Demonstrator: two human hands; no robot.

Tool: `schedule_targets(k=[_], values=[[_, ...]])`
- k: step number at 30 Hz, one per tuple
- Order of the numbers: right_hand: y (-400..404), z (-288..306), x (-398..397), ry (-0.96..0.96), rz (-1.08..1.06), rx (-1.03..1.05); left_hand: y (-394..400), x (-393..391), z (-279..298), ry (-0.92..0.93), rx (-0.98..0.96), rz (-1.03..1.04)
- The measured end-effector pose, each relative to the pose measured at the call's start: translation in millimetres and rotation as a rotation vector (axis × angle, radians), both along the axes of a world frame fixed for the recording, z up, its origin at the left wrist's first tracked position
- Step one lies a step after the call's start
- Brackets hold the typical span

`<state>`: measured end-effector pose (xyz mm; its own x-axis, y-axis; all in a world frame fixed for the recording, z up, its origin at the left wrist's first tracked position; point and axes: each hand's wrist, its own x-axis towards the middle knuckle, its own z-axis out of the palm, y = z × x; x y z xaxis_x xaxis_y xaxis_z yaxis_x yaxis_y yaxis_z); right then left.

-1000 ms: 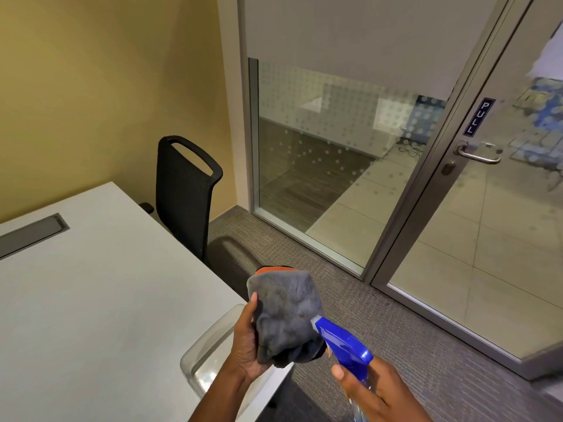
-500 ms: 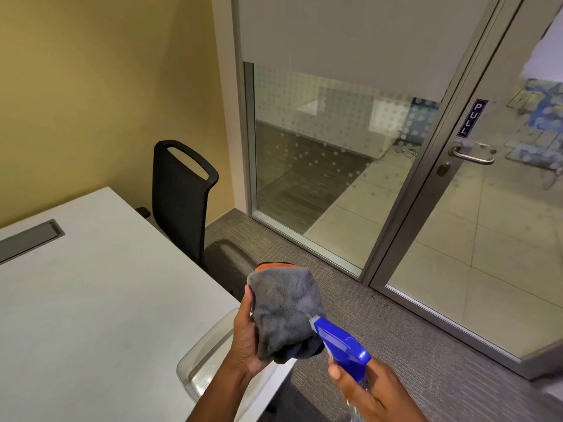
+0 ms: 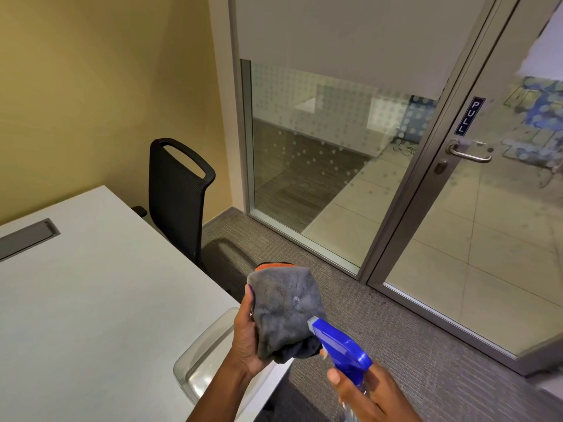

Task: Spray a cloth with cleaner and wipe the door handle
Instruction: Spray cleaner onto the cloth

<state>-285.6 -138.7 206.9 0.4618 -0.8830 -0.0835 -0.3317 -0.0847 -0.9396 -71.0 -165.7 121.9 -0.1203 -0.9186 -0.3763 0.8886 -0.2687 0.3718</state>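
Left hand [image 3: 246,339]: closed around a bunched grey cloth [image 3: 285,312], thumb along its left side; held above the corner of the white bench [image 3: 91,300].
Cloth: grey face turned toward the nozzle, orange edge showing at the top.
Right hand [image 3: 370,397]: wrapped around the neck of a spray bottle [image 3: 341,342], forefinger by the trigger.
Spray bottle: blue head, clear body; nozzle aimed at the cloth, almost touching it.
Door handle [image 3: 469,153]: metal lever on the glass door [image 3: 502,239], upper right, well apart from both hands, below a "PULL" sign [image 3: 469,116].
Surroundings: black chair [image 3: 178,190] beside the bench; clear chair back [image 3: 198,360] at the bench edge, below the left hand.
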Motion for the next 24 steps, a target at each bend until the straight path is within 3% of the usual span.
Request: schedule_targets(k=[11, 18, 24], values=[[-1, -7, 3, 0.022, -0.007, 0.043, 0, -1, -6, -0.041, 0.093, 0.054], [1, -9, 8, 0.029, -0.044, 0.088, 3, 5, -5, 0.043, -0.021, 0.034], [6, -13, 13, -0.107, -0.120, 0.081, 11, 14, -3, 0.100, -0.002, -0.010]])
